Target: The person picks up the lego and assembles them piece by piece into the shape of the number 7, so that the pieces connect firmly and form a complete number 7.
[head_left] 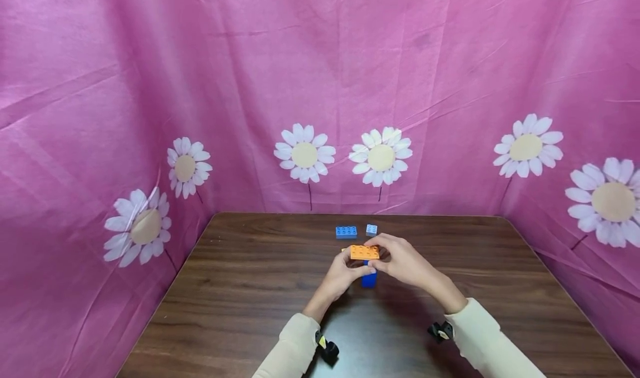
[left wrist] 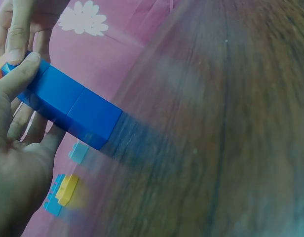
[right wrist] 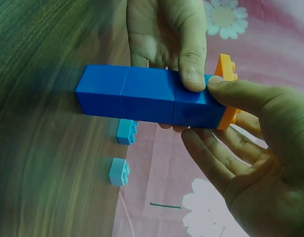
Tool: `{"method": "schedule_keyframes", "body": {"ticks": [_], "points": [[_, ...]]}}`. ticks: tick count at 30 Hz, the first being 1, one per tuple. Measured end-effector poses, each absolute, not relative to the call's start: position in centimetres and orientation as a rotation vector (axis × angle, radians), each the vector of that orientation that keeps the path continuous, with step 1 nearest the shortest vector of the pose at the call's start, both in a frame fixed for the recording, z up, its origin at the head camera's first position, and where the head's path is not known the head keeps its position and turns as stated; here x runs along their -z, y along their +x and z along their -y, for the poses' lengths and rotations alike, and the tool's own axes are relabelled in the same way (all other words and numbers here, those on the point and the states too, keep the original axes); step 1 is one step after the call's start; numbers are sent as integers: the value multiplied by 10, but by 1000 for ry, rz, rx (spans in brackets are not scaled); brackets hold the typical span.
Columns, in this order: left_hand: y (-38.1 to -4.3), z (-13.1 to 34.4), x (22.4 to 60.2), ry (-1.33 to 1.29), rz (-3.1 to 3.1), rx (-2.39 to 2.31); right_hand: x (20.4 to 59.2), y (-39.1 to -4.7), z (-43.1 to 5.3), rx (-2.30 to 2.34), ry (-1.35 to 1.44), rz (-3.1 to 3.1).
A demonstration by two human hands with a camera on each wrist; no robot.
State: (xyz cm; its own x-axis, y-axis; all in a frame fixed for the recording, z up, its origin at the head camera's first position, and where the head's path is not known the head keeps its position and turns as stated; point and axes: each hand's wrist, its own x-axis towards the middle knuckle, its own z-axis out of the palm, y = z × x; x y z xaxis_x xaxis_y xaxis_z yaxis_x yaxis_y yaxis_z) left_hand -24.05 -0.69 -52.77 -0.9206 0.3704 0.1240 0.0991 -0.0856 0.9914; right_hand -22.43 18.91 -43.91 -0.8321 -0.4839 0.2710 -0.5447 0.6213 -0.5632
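Note:
A tower of blue building blocks (right wrist: 147, 94) stands upright on the wooden table. Capping it is an orange studded brick (head_left: 364, 252), which juts out to the left over the blue column. My left hand (head_left: 341, 277) grips the tower's upper end from the left, its thumb against the topmost blue block. From the right, my right hand (head_left: 406, 261) holds the same end, thumb close to the seam under the orange brick and fingers round the far side. The two thumb tips lie side by side in the right wrist view.
Behind the hands, a blue studded brick (head_left: 346, 232) and a smaller light blue brick (head_left: 371, 230) lie near the table's back edge. A yellow brick (left wrist: 67, 189) sits in front of the blue one. Pink cloth (head_left: 320, 78) with daisies surrounds the table (head_left: 240, 289).

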Motion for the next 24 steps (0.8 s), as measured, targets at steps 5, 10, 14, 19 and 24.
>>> {"method": "schedule_keyframes", "body": {"ticks": [5, 10, 14, 19, 24], "points": [[-240, 3, 528, 550, -1985, -2080, 442, -223, -196, -1033, 833, 2752], [-248, 16, 525, 626, -1975, -1989, 443, -222, -200, -1058, 810, 2747], [-261, 37, 522, 669, -2049, -2009, 445, -223, -200, -1071, 798, 2741], [-277, 56, 520, 638, -2360, -1851, 447, -222, -199, -1077, 760, 2743], [-296, 64, 516, 629, -2750, -1448, 448, -220, -197, -1061, 769, 2733]]}}
